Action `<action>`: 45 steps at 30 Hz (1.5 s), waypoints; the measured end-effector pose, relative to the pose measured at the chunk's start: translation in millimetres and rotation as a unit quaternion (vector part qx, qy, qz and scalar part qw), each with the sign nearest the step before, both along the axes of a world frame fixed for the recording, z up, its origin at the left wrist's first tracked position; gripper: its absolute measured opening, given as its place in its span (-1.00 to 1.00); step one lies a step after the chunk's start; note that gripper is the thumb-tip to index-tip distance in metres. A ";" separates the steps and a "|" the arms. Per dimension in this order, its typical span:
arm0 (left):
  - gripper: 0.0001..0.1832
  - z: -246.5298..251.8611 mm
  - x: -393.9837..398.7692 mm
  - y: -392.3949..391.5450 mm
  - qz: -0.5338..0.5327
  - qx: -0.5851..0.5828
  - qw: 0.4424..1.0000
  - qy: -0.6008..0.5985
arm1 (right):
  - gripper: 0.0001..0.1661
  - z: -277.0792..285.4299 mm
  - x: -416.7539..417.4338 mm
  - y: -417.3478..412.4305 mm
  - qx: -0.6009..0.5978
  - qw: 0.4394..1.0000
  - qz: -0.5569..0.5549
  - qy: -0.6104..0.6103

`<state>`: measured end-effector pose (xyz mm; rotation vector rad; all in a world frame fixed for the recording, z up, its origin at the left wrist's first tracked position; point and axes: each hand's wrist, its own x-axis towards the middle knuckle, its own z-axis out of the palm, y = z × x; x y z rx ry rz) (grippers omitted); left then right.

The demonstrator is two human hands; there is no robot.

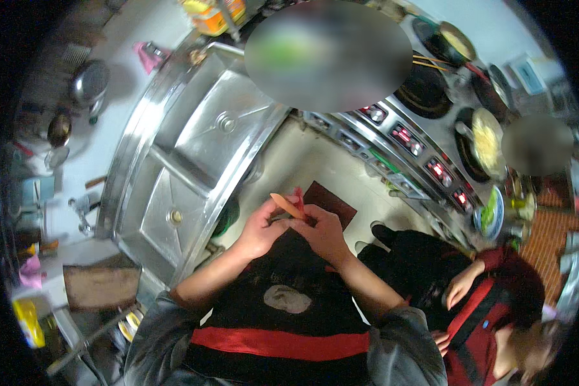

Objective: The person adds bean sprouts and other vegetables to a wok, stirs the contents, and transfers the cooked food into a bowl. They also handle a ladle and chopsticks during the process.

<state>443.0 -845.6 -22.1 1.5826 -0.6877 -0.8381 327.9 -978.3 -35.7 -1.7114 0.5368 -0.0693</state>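
My left hand and my right hand meet in front of my black apron, which has a red band. Between them is a slender orange-tan piece, perhaps a peeled carrot, pointing up and to the left. A small red, crumpled thing shows just behind it, by the fingertips. Both hands touch the orange-tan piece; how the fingers of each one close on it is partly hidden. Below the hands, a pale patch marks the apron.
A steel double sink stands at the left. A cooking range with lit red displays and pans runs along the right. A person in a dark red top is close at my right. A dark red mat lies on the floor ahead.
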 end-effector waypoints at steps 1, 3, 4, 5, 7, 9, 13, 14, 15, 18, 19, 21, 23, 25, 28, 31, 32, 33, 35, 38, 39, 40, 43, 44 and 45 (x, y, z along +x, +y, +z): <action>-0.74 -6.6 -3.1 -0.5 0.030 -0.009 0.990 0.134 | -0.61 -2.3 6.8 -5.6 -0.004 0.999 0.022 -0.027; -0.77 -23.1 -4.1 -3.2 0.070 0.021 0.990 0.122 | -0.62 -13.9 14.4 -12.2 0.232 0.973 0.008 0.014; -0.78 -30.6 -2.0 -5.1 0.082 0.010 0.987 0.137 | -0.63 -22.0 16.8 -13.6 0.343 0.938 -0.006 0.038; -0.78 -35.1 1.3 -7.0 0.092 -0.002 0.984 0.152 | -0.64 -34.3 20.2 -12.7 0.406 0.912 -0.037 0.051; -0.84 -34.7 9.9 -12.0 0.065 -0.002 0.998 0.021 | -0.66 -65.9 23.0 -7.1 0.522 0.843 -0.103 0.078; -0.86 -39.2 28.1 -11.9 -0.044 0.009 0.981 -0.191 | -0.68 -90.4 26.6 -8.2 0.327 0.944 -0.031 0.040; -0.91 -48.9 50.5 -20.0 -0.031 -0.022 0.990 -0.132 | -0.75 -109.7 40.6 -4.5 0.576 0.769 -0.264 0.089; -0.90 -50.3 58.3 -22.9 -0.021 -0.043 0.994 -0.098 | -0.76 -119.1 42.6 -8.2 0.557 0.770 -0.289 0.112; -0.89 -47.7 67.0 -26.1 0.006 -0.042 0.999 -0.021 | -0.76 -134.9 38.3 -14.8 0.539 0.769 -0.317 0.132; -0.90 -54.4 94.3 -29.5 0.089 -0.019 0.974 0.205 | -0.68 -202.1 33.8 -30.0 0.407 0.825 -0.334 0.205; -0.91 -61.7 101.5 -20.8 0.102 -0.004 0.972 0.214 | -0.62 -235.5 31.4 -35.7 0.357 0.853 -0.310 0.220; -0.91 -77.7 118.2 2.1 0.119 0.024 0.967 0.223 | -0.57 -313.8 46.9 -37.8 0.010 0.961 -0.169 0.220; -0.92 -93.7 129.6 30.5 0.150 0.087 0.958 0.227 | -0.57 -355.1 97.9 -30.4 -0.083 0.953 -0.107 0.270; -0.95 -94.1 146.7 46.1 0.182 0.236 0.928 0.225 | -0.58 -392.5 155.9 -6.9 -0.120 0.948 -0.048 0.292; -0.97 -98.3 162.2 56.7 0.212 0.282 0.921 0.162 | -0.59 -420.0 222.2 35.3 -0.139 0.932 0.035 0.333; -0.96 -104.0 163.9 59.1 0.267 0.239 0.907 0.223 | -0.59 -419.7 239.5 59.8 -0.122 0.925 0.111 0.343; -0.96 -100.9 167.3 59.7 0.278 0.221 0.901 0.250 | -0.59 -412.5 231.0 63.7 -0.109 0.922 0.135 0.346; -0.96 -101.4 171.6 59.2 0.260 0.199 0.906 0.268 | -0.59 -400.5 218.7 62.3 -0.090 0.920 0.160 0.346; -0.96 -105.4 179.8 54.0 0.223 0.155 0.916 0.296 | -0.59 -371.6 188.3 50.0 -0.042 0.918 0.197 0.341; -0.88 -95.1 199.0 23.6 0.171 0.100 0.916 0.349 | -0.59 -306.7 147.9 -0.9 0.023 0.916 0.238 0.320; -0.87 -93.8 203.8 15.5 0.153 0.052 0.914 0.371 | -0.59 -281.8 142.0 -23.1 0.029 0.919 0.248 0.306; -0.85 -88.7 209.7 3.7 0.133 0.022 0.911 0.390 | -0.58 -261.4 140.3 -45.6 0.018 0.929 0.250 0.273; -0.81 -71.4 230.4 -33.3 0.112 -0.050 0.889 0.441 | -0.63 -134.0 187.0 -123.0 0.058 0.948 0.158 0.272; -0.81 -64.2 235.5 -45.6 0.102 -0.044 0.893 0.435 | -0.63 -127.0 191.4 -137.4 0.083 0.982 0.069 0.155; -0.80 -58.1 243.0 -58.0 0.099 -0.039 0.898 0.427 | -0.59 -115.1 207.1 -155.2 0.064 0.992 0.041 0.101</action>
